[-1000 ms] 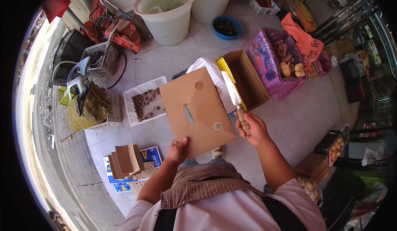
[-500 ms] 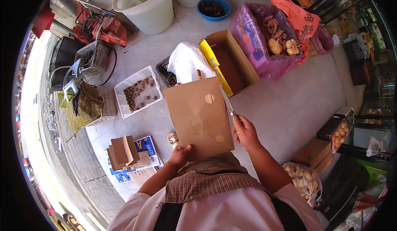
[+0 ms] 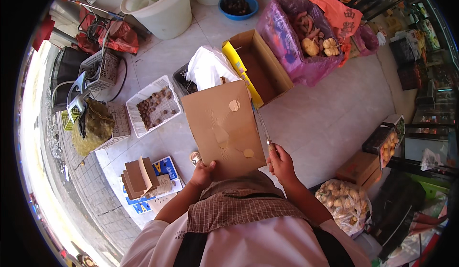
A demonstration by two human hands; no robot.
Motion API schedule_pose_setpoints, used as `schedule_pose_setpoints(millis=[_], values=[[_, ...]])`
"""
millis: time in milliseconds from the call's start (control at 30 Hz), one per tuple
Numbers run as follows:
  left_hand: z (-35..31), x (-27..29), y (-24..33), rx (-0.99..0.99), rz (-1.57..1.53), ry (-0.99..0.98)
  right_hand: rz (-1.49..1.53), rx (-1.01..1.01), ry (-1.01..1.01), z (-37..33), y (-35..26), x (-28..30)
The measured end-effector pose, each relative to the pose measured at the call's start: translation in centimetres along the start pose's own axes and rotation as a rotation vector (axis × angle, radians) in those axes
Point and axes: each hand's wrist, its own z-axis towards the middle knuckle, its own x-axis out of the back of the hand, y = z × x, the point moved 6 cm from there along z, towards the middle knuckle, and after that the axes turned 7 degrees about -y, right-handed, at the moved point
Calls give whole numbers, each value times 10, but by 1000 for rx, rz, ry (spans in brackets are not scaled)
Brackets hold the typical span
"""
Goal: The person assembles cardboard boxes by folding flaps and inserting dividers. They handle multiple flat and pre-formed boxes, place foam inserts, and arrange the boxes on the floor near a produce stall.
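In front of my body is a brown cardboard box (image 3: 221,132), its broad face turned up, with two round cut-outs and a torn patch in the middle. My left hand (image 3: 204,173) grips its lower left corner, thumb on the face. My right hand (image 3: 281,162) is closed round the wooden handle of a knife (image 3: 268,135). The narrow blade runs up along the box's right edge; whether it touches the cardboard I cannot tell.
Beyond the box stand a white crate of small brown round things (image 3: 167,81), a yellow-sided open carton (image 3: 285,83) and a purple-lined box of roots (image 3: 272,42). Flattened cardboard (image 3: 138,177) lies at left. A bag of potato-like produce (image 3: 342,202) sits at right.
My view has shifted slightly, so the surroundings sit a little further left. The knife has slid a little down along the box's right edge, toward me. Both grips stay the same.
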Motion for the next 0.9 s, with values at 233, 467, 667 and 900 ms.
schedule_pose_setpoints(millis=[233,467,667,900], values=[[-4,6,2,69,-82,69,15,-72,-62,-3,-8,-10],[-7,18,-1,66,-45,17,-36,-99,-76,-6,-2,-14],[-10,17,-6,27,-37,1,-87,-286,-146,12,11,-9],[-14,28,41,-260,370,357,100,-471,-286,-71,54,-1]])
